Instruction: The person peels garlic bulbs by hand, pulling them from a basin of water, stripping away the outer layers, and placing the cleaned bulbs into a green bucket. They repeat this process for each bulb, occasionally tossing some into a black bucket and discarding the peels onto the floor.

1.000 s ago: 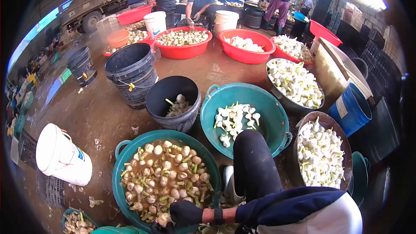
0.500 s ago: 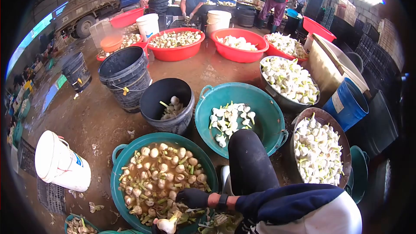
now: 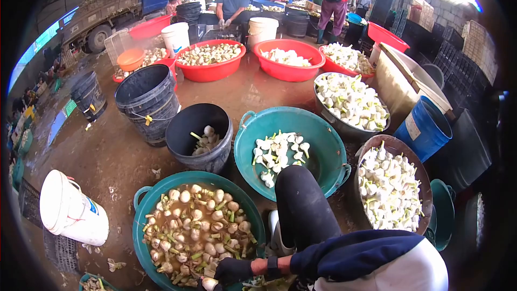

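My right hand (image 3: 234, 271), in a dark glove, is over the near rim of a green tub (image 3: 141, 237) of brownish water and unpeeled garlic. Its curled fingers are closed against a pale garlic bulb (image 3: 209, 284) at the bottom edge of the view. Of my left hand only a dark gloved sliver shows beneath that bulb, which it seems to hold; its fingers are mostly cut off. Beyond my knee, a second green tub (image 3: 323, 153) holds several clean white bulbs. A wide basin (image 3: 425, 183) heaped with white garlic stands to the right.
A black bucket (image 3: 175, 143) with some garlic stands behind the tubs, a white bucket (image 3: 81, 210) at left. Farther back are red basins (image 3: 202, 74) of garlic and a metal bowl (image 3: 344, 121). A person (image 3: 232, 5) sits behind them; another person (image 3: 334, 0) stands at right.
My right hand has moved down and left from the garlic in the water to the bulb at my left hand. The view has shifted slightly. The seated person's torso is more upright.
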